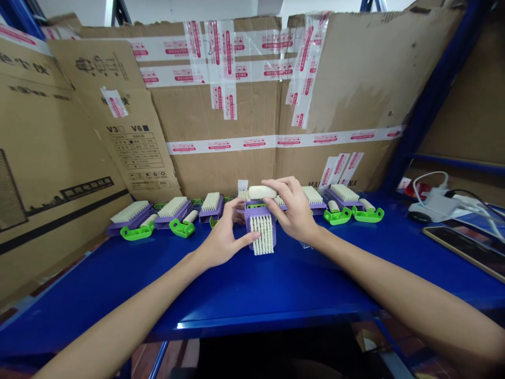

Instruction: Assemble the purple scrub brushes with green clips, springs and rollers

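A: Obs., left to right. Left hand [223,239] has thumb and fingers closed lightly on the lower left side of the purple brush [262,229], which stands tilted on the blue table [252,295], its white bristles facing the camera.

B: And the other?

A: Right hand [294,208] is curled over the brush's upper right, fingertips pinching a white roller [262,192] that sits right at the brush's top edge. Whether the roller is seated or only resting there, cannot tell.

B: Note on technique?

A: Judgement: keep the left grip low on the body, clear of the bristles, so the brush does not rock; the right should hold the roller level and press evenly at both ends.

B: Surroundings?

A: Beyond both hands, a row of brushes [173,208] with green handles [182,228], backed by cardboard [221,158]. Well right of the right hand: a phone [465,247] and a charger [437,202].
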Action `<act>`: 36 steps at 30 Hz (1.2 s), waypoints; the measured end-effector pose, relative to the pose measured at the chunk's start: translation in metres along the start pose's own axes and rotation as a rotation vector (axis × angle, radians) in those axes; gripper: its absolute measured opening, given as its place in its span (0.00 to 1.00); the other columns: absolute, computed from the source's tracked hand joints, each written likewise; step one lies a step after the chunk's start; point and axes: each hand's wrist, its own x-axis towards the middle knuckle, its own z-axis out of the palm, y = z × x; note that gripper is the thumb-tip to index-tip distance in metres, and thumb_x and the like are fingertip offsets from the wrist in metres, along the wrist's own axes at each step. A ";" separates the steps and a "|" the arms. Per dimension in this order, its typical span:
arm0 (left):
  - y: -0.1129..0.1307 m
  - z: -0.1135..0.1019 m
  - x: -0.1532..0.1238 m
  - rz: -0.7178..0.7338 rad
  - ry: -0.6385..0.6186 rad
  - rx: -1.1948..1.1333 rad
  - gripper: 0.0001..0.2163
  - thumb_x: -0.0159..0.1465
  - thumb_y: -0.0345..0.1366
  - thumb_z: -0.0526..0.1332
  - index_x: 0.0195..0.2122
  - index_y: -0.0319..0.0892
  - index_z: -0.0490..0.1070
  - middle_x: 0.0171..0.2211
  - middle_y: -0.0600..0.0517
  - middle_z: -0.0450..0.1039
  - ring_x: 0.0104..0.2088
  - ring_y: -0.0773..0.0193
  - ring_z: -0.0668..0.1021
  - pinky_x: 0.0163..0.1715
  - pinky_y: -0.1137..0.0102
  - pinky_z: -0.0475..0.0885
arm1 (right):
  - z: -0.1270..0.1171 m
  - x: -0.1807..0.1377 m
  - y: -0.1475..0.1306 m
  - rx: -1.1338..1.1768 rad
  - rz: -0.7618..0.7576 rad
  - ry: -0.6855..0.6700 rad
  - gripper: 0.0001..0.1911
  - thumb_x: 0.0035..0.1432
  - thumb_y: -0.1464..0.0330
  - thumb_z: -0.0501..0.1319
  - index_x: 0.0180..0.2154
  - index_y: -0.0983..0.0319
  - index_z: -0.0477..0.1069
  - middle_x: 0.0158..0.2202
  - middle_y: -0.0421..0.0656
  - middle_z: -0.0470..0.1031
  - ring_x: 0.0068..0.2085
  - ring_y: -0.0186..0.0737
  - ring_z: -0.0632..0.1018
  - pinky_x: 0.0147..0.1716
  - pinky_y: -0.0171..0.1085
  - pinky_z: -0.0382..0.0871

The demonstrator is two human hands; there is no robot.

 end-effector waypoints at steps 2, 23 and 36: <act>0.001 -0.001 0.000 0.003 0.018 0.015 0.36 0.70 0.47 0.71 0.71 0.49 0.52 0.66 0.37 0.66 0.55 0.47 0.79 0.54 0.48 0.78 | 0.000 0.000 -0.001 -0.001 -0.007 -0.013 0.21 0.77 0.63 0.60 0.67 0.47 0.69 0.50 0.48 0.74 0.51 0.53 0.76 0.52 0.56 0.75; 0.002 -0.002 0.002 0.030 0.091 -0.054 0.23 0.76 0.47 0.63 0.66 0.52 0.55 0.60 0.43 0.69 0.47 0.57 0.80 0.46 0.58 0.78 | 0.000 0.001 0.002 0.110 0.008 -0.098 0.15 0.78 0.61 0.59 0.61 0.54 0.71 0.51 0.49 0.77 0.51 0.51 0.77 0.52 0.52 0.74; 0.004 -0.004 0.002 0.026 0.082 -0.073 0.18 0.80 0.51 0.53 0.65 0.49 0.59 0.57 0.43 0.73 0.47 0.57 0.80 0.43 0.60 0.78 | 0.001 0.000 -0.002 0.171 0.066 -0.098 0.15 0.78 0.64 0.58 0.61 0.55 0.70 0.51 0.48 0.75 0.50 0.49 0.78 0.52 0.50 0.75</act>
